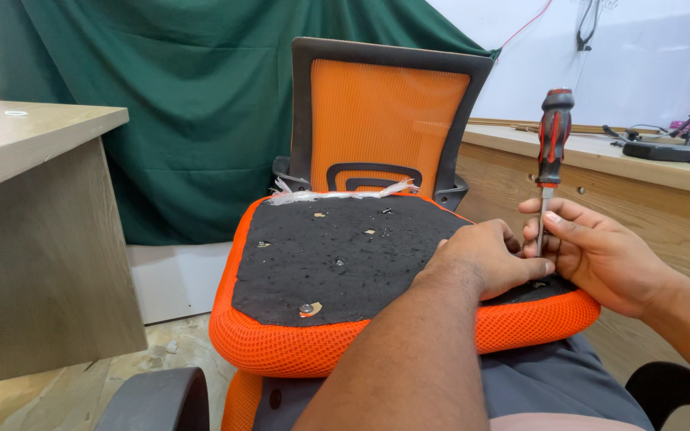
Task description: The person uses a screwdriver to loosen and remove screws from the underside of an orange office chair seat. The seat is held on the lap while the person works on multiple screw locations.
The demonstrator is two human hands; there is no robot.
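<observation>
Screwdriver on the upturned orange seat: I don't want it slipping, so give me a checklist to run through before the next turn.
1. Red-and-black-handled screwdriver upright over the seat: ok, the shaft stands near vertical.
2. Right hand steadying the shaft: ok, its fingers wrap the metal shaft low down.
3. Left hand guiding the tip: ok, it rests on the black felt underside beside the shaft.
4. Tip seated in a screw: cannot tell, both hands hide it.
5. A hand on the handle for turning: not ok, the handle stands free.
6. Orange mesh seat cushion supported: ok, it lies across the person's lap.
</observation>
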